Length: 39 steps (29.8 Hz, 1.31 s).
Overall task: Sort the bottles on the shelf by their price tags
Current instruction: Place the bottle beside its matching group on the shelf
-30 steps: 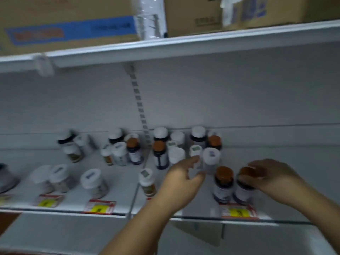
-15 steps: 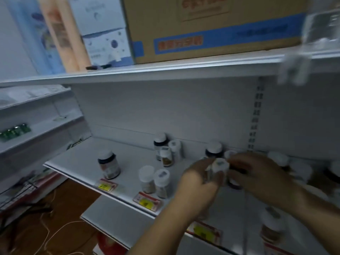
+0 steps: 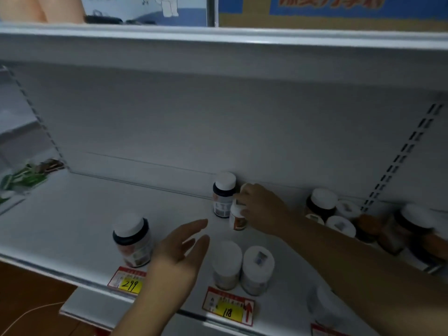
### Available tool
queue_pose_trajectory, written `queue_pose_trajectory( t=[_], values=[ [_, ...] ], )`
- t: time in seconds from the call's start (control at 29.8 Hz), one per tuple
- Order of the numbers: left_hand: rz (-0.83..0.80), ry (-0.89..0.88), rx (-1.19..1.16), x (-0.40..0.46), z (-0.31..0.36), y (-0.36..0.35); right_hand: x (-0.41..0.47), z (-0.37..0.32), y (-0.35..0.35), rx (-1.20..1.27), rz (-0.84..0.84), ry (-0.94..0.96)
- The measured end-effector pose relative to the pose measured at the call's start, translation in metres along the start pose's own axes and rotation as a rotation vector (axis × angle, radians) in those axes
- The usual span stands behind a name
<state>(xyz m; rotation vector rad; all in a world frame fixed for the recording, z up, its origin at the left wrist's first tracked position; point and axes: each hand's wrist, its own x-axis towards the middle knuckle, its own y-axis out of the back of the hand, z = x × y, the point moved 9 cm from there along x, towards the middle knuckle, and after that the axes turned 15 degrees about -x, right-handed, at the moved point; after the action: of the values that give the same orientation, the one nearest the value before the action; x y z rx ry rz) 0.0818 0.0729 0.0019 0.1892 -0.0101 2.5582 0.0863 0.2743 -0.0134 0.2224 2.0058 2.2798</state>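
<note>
Head view: right hand [image 3: 260, 208] grips a small white-capped bottle [image 3: 237, 218] on the shelf [image 3: 84, 214].
Left hand [image 3: 180, 251] hovers open, empty; the bottle looks light, rigid (best pinched round its cap).

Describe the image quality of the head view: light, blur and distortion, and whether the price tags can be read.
Head view: dim, bluish light. Wide-angle bend in the upper shelf edge. Motion blur smears the bottles at the right. The left hand and right hand are soft. The yellow tags 299 and 118 read; the bottle labels do not.
</note>
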Motion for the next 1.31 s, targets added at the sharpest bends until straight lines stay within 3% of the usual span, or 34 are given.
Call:
queue_pose_trajectory(
  t=[0.23,0.37,0.7,0.94,1.04,1.17,1.31],
  values=[
    [-0.019,-0.032,-0.001,0.005,0.002,0.000,0.002,-0.002,0.008,0.065,0.019,-0.102],
    [-0.039,-0.203,0.156,-0.008,0.043,-0.019,-0.022,0.024,0.037,0.306,0.092,-0.258],
    [-0.381,-0.223,0.071,-0.056,0.090,-0.239,-0.225,0.146,0.133,0.754,0.145,-0.356],
    [-0.508,-0.215,-0.049,-0.112,0.093,-0.379,-0.358,0.229,0.127,0.746,0.147,-0.452],
    [-0.570,-0.123,0.017,-0.118,0.072,-0.400,-0.381,0.247,0.107,0.572,0.142,-0.510],
    [-0.325,-0.075,0.155,-0.104,0.048,-0.370,-0.386,0.242,0.062,0.348,0.046,-0.514],
    [-0.291,-0.063,0.242,-0.105,0.029,-0.360,-0.378,0.220,0.014,0.326,-0.054,-0.456]
  ],
)
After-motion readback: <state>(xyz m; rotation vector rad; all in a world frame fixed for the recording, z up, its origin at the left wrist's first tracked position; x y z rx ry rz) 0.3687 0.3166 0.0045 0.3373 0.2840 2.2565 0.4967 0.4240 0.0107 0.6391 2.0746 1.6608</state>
